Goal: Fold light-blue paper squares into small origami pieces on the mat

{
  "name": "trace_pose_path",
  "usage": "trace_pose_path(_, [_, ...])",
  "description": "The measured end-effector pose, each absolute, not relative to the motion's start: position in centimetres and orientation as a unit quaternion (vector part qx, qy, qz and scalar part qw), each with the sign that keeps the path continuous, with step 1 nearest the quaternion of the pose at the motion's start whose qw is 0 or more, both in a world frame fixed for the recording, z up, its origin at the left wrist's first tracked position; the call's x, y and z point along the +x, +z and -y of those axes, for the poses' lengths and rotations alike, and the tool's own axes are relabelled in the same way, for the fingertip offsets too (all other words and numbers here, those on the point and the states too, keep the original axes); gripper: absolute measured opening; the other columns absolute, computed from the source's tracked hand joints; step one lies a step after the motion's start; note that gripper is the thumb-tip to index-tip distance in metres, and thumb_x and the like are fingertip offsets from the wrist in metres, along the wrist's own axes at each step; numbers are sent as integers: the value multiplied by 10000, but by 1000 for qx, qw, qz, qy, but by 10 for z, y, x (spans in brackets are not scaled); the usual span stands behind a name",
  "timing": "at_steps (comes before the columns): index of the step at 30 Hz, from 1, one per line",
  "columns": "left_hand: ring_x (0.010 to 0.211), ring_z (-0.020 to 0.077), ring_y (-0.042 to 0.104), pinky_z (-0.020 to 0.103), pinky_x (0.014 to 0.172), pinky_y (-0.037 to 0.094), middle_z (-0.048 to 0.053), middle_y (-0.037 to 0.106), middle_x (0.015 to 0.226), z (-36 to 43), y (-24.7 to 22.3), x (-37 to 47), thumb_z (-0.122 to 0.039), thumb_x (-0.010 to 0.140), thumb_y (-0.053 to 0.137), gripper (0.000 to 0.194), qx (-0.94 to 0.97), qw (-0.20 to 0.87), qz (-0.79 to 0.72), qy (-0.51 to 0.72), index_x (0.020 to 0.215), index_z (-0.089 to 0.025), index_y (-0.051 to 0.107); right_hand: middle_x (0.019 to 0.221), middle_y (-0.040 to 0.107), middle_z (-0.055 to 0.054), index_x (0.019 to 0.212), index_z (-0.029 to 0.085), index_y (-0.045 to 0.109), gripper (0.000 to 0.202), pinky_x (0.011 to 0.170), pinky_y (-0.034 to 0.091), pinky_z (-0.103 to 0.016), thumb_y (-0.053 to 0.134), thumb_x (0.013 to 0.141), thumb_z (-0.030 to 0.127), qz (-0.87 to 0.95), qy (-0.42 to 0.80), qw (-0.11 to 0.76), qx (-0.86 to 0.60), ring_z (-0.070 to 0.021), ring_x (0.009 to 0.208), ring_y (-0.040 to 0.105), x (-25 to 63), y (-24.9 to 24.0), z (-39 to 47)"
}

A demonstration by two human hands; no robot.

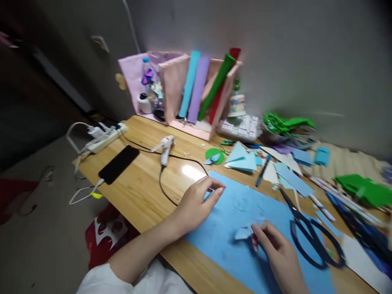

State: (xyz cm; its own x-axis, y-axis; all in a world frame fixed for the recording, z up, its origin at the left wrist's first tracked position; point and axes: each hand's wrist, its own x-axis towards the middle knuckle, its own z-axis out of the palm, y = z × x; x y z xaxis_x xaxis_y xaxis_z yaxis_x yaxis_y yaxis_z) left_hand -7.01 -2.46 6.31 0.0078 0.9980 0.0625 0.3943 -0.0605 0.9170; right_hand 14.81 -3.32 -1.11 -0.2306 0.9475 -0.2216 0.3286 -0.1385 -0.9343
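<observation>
My right hand [278,255] pinches a small light-blue paper piece [244,232] between thumb and fingertips, just above a large blue sheet [223,253]. Over the upper left edge of that sheet, my left hand [199,202] has its thumb and index fingertips brought together. Whether anything sits between them I cannot make out. Large black-handled scissors [309,228] lie across the sheet's right side, their blades pointing away from me. Faint pencil-like marks show on the sheet beyond my right hand.
A glue gun [166,150] stands on the wooden table with its cable trailing. A phone [119,164] charges beside a power strip [105,139]. Paper scraps [241,159], a pen [263,170] and green pieces [364,190] crowd the right. Pink boxes [174,87] hold coloured rolls [199,90].
</observation>
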Motion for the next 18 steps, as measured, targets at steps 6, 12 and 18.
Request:
trace_pose_path(6, [854, 158, 596, 279, 792, 459, 51, 624, 886, 61, 36, -203, -278, 868, 401, 175, 465, 57, -776, 423, 902, -177, 541, 527, 503, 11, 550, 185, 483, 381, 549, 421, -220, 530, 745, 510, 597, 590, 226, -493, -133, 519, 498, 101, -10, 23])
trace_pose_path(12, [1115, 279, 467, 421, 963, 348, 124, 525, 1158, 68, 16, -304, -202, 699, 590, 440, 440, -39, -846, 300, 1119, -161, 466, 502, 502, 1, 516, 189, 480, 435, 505, 419, -249, 568, 653, 593, 587, 651, 204, -436, -151, 495, 498, 23, -1, 17])
trace_pose_path(18, [1094, 304, 484, 422, 949, 365, 144, 529, 1158, 59, 6, -328, -269, 648, 621, 571, 456, -25, -852, 257, 1174, -138, 439, 492, 491, 3, 497, 189, 479, 437, 483, 409, -249, 600, 608, 594, 573, 693, 188, -395, -152, 490, 485, -24, 7, 24])
